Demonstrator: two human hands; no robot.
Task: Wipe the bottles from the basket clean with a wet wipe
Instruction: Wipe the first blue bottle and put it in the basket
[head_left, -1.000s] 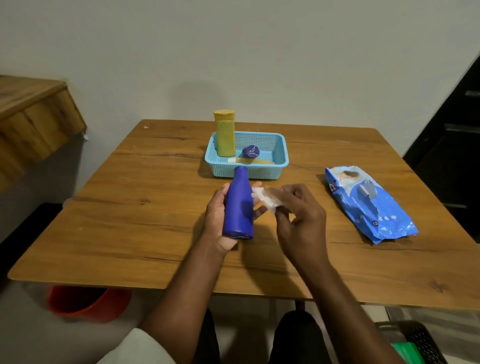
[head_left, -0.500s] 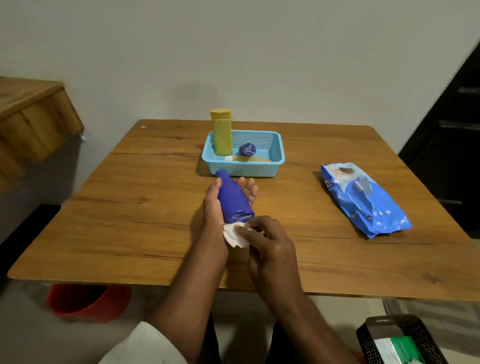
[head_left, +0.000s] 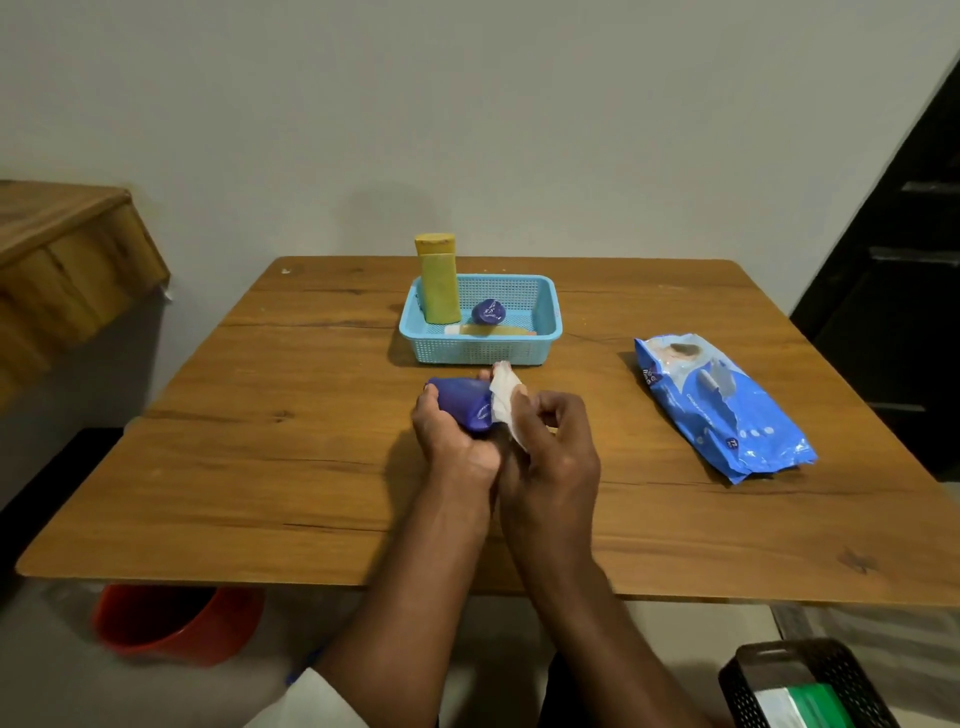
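My left hand (head_left: 452, 441) grips a dark blue bottle (head_left: 462, 402), held sideways over the middle of the wooden table (head_left: 260, 441). My right hand (head_left: 550, 447) presses a white wet wipe (head_left: 503, 397) against the bottle's right end. Behind them stands a light blue basket (head_left: 545, 332). In it a yellow bottle (head_left: 439, 280) stands upright at the left, a small dark blue cap-like item (head_left: 488, 312) sits in the middle, and a flat tan tube (head_left: 488, 330) lies along the front.
A blue pack of wet wipes (head_left: 722, 405) lies on the table to the right. A red bucket (head_left: 171, 623) sits on the floor under the left front edge. A black mesh bin (head_left: 810, 686) is at the lower right. A wooden ledge (head_left: 62, 260) juts out at the left.
The left hand has turned the blue bottle from upright-tilted to lying sideways. The right hand with the wipe moved from the bottle's near base up to its right end.
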